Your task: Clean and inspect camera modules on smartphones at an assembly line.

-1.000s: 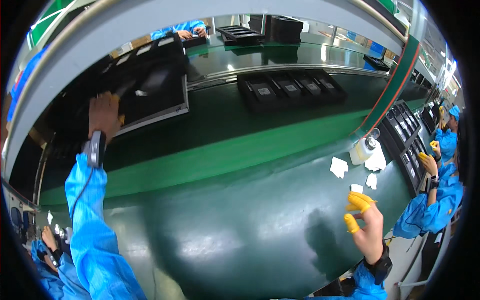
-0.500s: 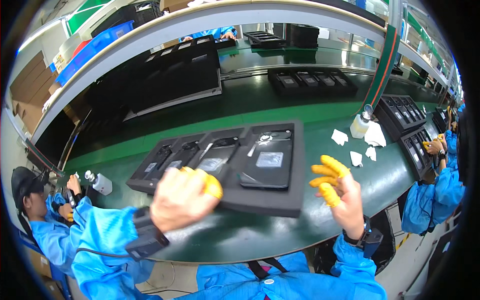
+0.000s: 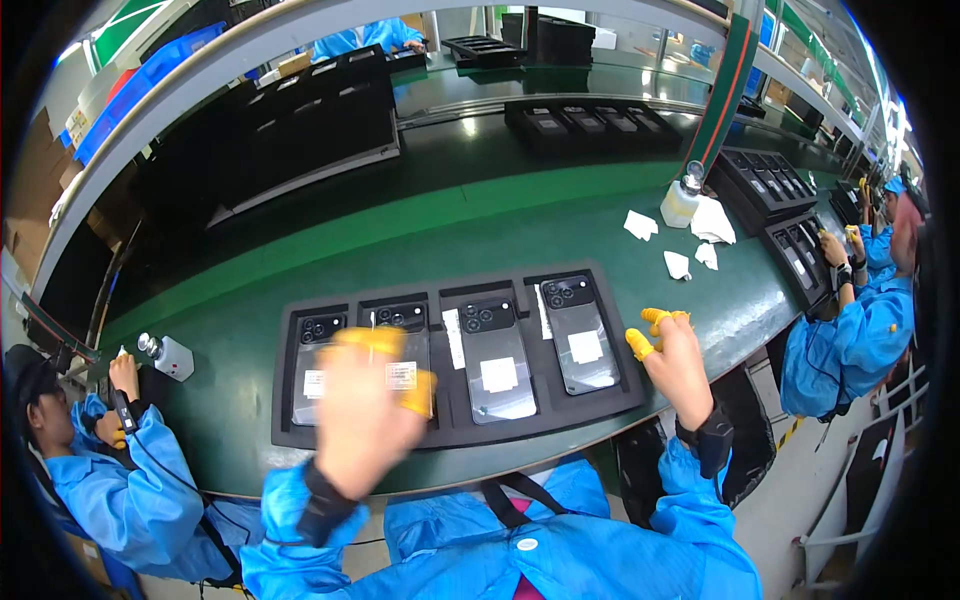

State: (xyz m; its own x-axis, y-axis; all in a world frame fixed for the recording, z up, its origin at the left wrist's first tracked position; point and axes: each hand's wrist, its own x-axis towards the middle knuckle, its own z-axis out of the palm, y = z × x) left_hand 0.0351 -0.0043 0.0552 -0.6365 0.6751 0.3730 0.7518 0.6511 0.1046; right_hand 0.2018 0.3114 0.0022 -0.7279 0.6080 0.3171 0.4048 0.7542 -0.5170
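Note:
A black foam tray [image 3: 455, 425] lies on the green bench in front of me, with smartphones in its slots. My left hand [image 3: 370, 400], blurred and wearing yellow finger cots, is over the second smartphone [image 3: 414, 345] from the left. Its thumb and fingers are beside that phone's white label; whether they grip it is unclear. The leftmost smartphone [image 3: 318, 355] is partly behind this hand. Two more phones, the third [image 3: 487, 345] and the rightmost [image 3: 577, 322], show dark backs with white labels. My right hand [image 3: 675, 360] is just off the tray's right end, fingers apart and holding nothing.
A white bottle [image 3: 680, 205] stands beside white wipes [image 3: 712, 220] at the right. Stacked phone trays [image 3: 765, 185] lie beyond, near co-workers [image 3: 850, 320]. Another bottle [image 3: 172, 358] and a co-worker [image 3: 120, 470] are at the left. A shelf edge [image 3: 250, 50] crosses above.
The tray, tilted askew before, now sits squarer to me, and its phones show more plainly. My left hand has gone from its front edge to over the second phone. My right hand remains off its right end.

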